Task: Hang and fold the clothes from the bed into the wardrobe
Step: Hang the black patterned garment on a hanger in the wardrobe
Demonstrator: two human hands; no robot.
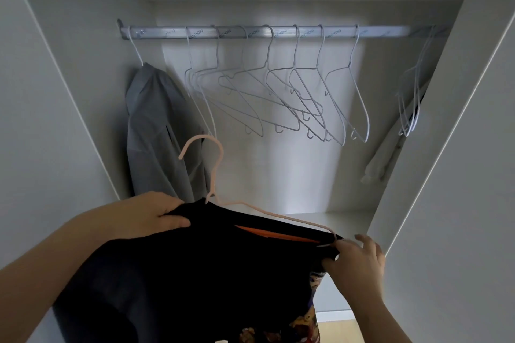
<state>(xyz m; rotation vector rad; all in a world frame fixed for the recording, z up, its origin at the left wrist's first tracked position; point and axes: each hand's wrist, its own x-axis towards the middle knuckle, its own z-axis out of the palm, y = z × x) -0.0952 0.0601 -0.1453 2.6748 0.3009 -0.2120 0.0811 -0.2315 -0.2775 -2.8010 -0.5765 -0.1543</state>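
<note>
Standing right at the open wardrobe [55, 92], all pale grey-white panels inside with light washing down the back wall. The black shirt [211, 273] is held up between both hands, in front of the wardrobe and well below the rail [264, 31]. The left hand [156, 216] grips one shoulder of it, thumb on the front of the cloth, and the right hand [354, 262] pinches the other shoulder, right by the tip of the pink hanger [222, 152]. The hanger's hook sticks up between the two grips, free of the rail. High above both hands hangs a row of empty wire hangers [292, 97]. Just beyond the left hand, a grey top [156, 133] hangs at the rail's end. Up past the right hand there's something white [381, 153] against the side wall, a low shelf [342, 217] behind it, and a strip of wood floor [334, 328] below.
</note>
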